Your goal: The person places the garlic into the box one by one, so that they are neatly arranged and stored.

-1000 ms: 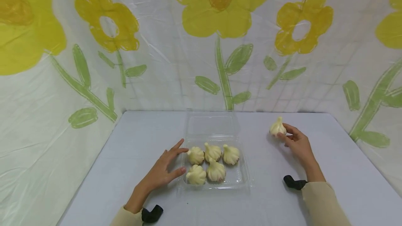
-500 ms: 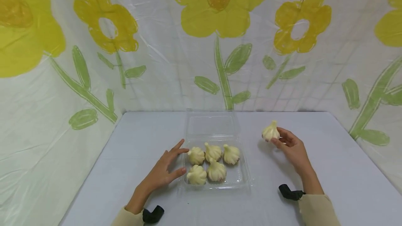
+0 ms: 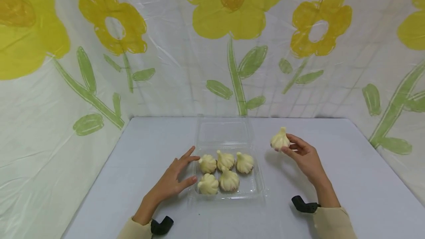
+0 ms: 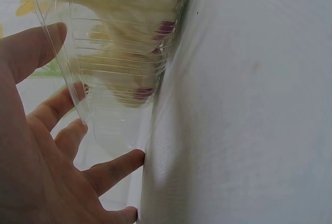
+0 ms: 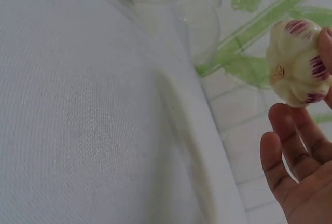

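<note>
In the head view my right hand (image 3: 303, 158) pinches a garlic bulb (image 3: 279, 140) between thumb and fingers, held up over the table right of a clear plastic clamshell box (image 3: 250, 191). The right wrist view shows the underside of that bulb (image 5: 295, 63) with purple streaks. My left hand (image 3: 172, 178) is at the box's left side, fingers spread, with thumb and fingertips right at the rim. Several garlic bulbs (image 3: 229, 180) sit inside the box, three in the back row and two in front; the front right spot holds none.
The box's clear lid (image 3: 224, 132) is folded back toward the far table edge. A white cloth covers the table (image 3: 149, 135). Behind it hangs a white curtain (image 3: 172, 84) painted with yellow flowers. Black wrist cameras (image 3: 303, 205) are strapped at both sleeves.
My right hand has moved left toward the box with the garlic bulb in its fingers. The left hand and the bulbs in the box have stayed in place.
</note>
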Tool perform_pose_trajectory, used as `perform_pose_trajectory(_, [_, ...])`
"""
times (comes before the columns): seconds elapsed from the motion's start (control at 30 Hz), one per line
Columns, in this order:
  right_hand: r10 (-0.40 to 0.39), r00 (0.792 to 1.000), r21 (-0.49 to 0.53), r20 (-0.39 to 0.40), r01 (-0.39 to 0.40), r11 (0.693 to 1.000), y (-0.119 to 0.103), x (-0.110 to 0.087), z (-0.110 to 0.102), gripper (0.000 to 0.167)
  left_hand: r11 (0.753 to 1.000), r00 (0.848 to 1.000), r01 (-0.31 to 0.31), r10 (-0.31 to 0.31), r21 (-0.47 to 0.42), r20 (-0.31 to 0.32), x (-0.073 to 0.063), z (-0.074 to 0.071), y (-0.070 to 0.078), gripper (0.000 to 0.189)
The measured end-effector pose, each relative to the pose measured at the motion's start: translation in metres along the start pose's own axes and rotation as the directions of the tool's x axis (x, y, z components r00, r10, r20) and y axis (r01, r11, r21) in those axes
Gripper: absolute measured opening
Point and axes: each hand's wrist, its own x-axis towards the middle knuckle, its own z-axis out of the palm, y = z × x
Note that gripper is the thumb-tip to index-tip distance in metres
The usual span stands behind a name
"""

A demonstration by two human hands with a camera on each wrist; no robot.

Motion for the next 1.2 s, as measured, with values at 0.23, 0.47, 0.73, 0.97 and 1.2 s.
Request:
perform_pose_trajectory(0.23, [0.002,0.999,-0.030,0.050,0.000,1.000,-0.006,-0.001,0.003,0.055,1.000,1.000,0.000,0.000,0.002,0.003,0.000,0.000,0.000,0.058])
perform_pose_trajectory(0.47, [-0.003,0.992,-0.044,0.124,0.008,0.999,-0.017,-0.001,0.009,0.055,1.000,1.000,0.002,-0.002,0.001,0.000,0.000,0.000,0.001,0.058])
perform_pose_trajectory(0.73, [-0.031,0.985,-0.065,0.170,0.043,0.997,-0.027,-0.002,0.017,0.051,1.000,1.000,-0.013,0.013,0.013,-0.001,0.002,0.000,0.001,0.058])
perform_pose_trajectory(0.97, [-0.089,0.976,-0.081,0.198,0.107,0.991,-0.032,-0.002,0.021,0.049,1.000,1.000,-0.010,0.010,0.019,-0.003,0.002,0.000,0.000,0.058])
perform_pose_trajectory(1.2, [-0.154,0.953,-0.053,0.262,0.173,0.983,-0.030,-0.003,0.025,0.047,1.000,1.000,0.003,-0.003,-0.002,-0.003,0.001,0.001,0.000,0.058])
